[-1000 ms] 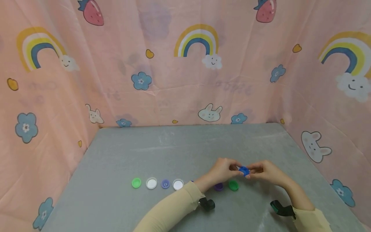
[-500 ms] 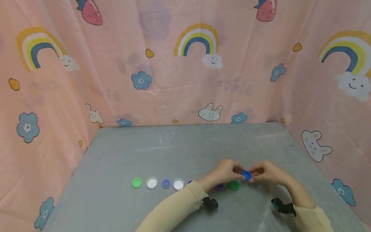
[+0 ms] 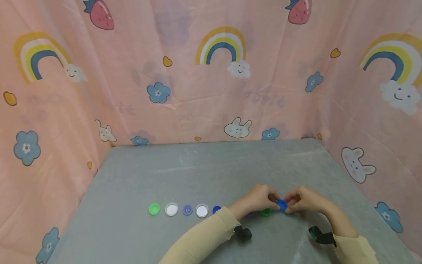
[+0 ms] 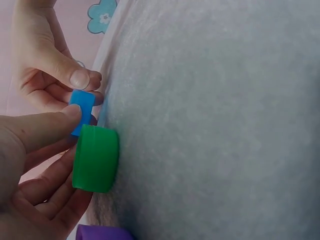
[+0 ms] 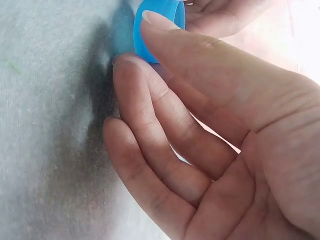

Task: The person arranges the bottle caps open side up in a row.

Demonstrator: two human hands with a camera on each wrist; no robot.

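Both hands meet at a blue bottle cap (image 3: 282, 205) at the right end of a row of caps. My left hand (image 3: 260, 197) pinches its left side, with the thumb on its edge in the left wrist view. From the other side my right hand (image 3: 306, 200) pinches the same cap; the right wrist view has the thumb laid on the blue cap (image 5: 141, 42). The cap is low, close over the table. A green cap (image 4: 97, 159) stands just beside the left fingers, and a purple cap (image 4: 102, 233) lies behind it, partly hidden by the left wrist in the head view.
Leftward along the grey table (image 3: 197, 172) lie a light green cap (image 3: 154, 209), two white discs with clear rims, a pale violet cap (image 3: 187, 209) and a dark blue cap (image 3: 216, 209). The left sleeve covers part of the row. Pink printed cloth (image 3: 211, 106) surrounds the table.
Both hands have brought the blue cap down toward the table and slightly right, to beside the green cap. The left forearm now overlaps more of the purple and green caps.
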